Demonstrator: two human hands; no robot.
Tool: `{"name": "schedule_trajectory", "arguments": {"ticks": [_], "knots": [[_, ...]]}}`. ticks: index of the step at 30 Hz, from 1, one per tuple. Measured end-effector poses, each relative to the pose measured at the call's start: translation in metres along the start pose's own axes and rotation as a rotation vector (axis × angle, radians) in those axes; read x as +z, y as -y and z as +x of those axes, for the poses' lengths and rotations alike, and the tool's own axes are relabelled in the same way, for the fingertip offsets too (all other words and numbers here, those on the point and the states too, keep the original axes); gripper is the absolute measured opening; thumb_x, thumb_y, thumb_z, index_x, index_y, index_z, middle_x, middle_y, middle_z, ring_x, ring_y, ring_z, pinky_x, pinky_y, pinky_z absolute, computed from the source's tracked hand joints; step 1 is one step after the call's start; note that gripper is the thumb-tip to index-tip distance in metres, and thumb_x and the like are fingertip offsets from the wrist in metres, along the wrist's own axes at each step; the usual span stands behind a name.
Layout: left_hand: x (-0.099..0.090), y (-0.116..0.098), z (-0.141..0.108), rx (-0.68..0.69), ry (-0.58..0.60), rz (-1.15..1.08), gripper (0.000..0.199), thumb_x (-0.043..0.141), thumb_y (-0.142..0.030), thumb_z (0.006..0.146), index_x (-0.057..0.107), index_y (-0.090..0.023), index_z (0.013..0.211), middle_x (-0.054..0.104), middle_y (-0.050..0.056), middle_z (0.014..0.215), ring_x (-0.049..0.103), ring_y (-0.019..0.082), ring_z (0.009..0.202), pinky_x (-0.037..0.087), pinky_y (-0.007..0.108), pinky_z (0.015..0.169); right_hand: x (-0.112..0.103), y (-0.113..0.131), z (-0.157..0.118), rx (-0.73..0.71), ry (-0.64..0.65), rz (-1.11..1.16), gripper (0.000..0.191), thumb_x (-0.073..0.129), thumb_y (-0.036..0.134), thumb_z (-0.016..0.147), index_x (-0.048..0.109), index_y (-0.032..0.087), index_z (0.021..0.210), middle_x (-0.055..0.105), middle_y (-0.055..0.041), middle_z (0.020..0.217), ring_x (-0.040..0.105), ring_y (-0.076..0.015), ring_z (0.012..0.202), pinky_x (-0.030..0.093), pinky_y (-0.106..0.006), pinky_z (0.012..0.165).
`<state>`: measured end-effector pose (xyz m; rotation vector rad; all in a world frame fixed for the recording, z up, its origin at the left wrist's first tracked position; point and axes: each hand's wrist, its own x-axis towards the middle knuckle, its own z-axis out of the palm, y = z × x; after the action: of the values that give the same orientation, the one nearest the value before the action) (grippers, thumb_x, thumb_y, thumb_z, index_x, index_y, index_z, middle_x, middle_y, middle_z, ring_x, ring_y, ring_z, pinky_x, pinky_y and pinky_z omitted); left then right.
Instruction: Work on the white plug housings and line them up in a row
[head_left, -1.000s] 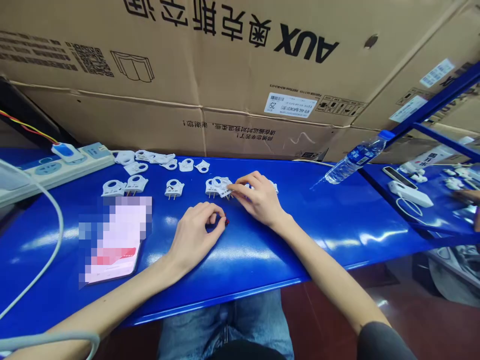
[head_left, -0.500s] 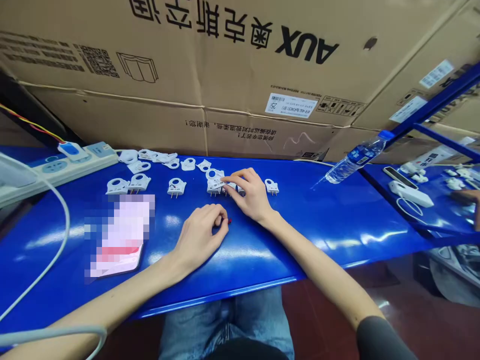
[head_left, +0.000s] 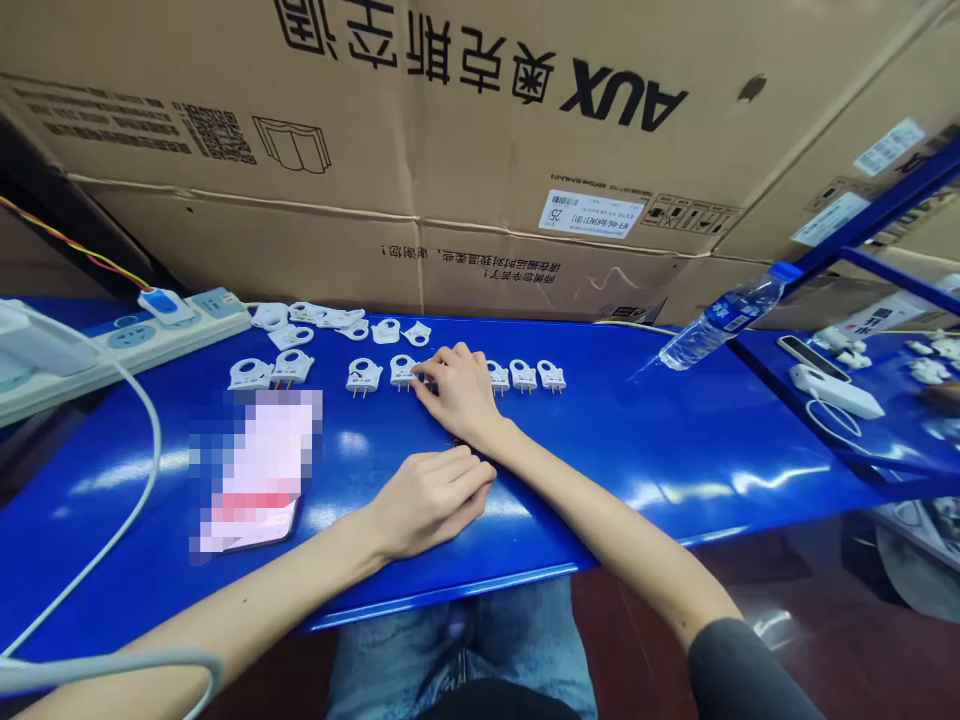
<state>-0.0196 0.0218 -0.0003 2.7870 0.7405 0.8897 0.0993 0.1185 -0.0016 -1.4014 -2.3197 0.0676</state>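
Right hand (head_left: 459,395) has its fingers spread a little, tips right up against a two-pin white plastic plug (head_left: 403,371) (smooth, rounded, with a round hole) in a row on the glossy blue bench (head_left: 600,490). Left hand (head_left: 429,502) sits curled nearby; can't tell if it's holding anything.

A worker wears a dark grey short sleeve (head_left: 750,670) and pale blue denim jeans (head_left: 457,650), with slender forearms, a bare left hand (head_left: 429,503) and a bare right hand (head_left: 457,395).
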Motion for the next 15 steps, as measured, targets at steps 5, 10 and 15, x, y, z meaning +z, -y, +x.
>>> {"name": "schedule_trajectory", "arguments": {"ticks": [5,10,15], "knots": [[0.0037,0.0028,-0.0032,0.073,-0.063,0.031,0.017,0.049,-0.014,0.102,0.063,-0.019,0.094,0.065,0.0,0.074,0.062,0.015,0.068,0.046,0.028,0.063,0.0002,-0.001,-0.002,-0.023,-0.023,-0.012,0.023,0.059,0.037,0.106,0.077,0.024,0.114,0.071,-0.0075,0.11,0.053,-0.0267,0.108,0.036,-0.04,0.087],[0.0042,0.0031,-0.0034,0.095,-0.072,0.062,0.016,0.049,-0.014,0.103,0.062,-0.018,0.094,0.063,-0.001,0.073,0.061,0.015,0.068,0.046,0.028,0.063,-0.004,0.0004,-0.0044,-0.039,-0.004,-0.009,0.022,0.059,0.033,0.105,0.076,0.024,0.115,0.071,-0.007,0.113,0.053,-0.0263,0.108,0.037,-0.04,0.086],[0.0033,0.0028,-0.0038,0.106,-0.069,0.081,0.017,0.049,-0.016,0.103,0.062,-0.019,0.093,0.064,-0.001,0.074,0.061,0.015,0.068,0.046,0.029,0.062,-0.0045,0.0001,-0.0076,-0.04,-0.005,0.008,0.022,0.059,0.031,0.104,0.077,0.025,0.115,0.07,-0.0075,0.117,0.053,-0.0266,0.109,0.038,-0.04,0.085]]}}
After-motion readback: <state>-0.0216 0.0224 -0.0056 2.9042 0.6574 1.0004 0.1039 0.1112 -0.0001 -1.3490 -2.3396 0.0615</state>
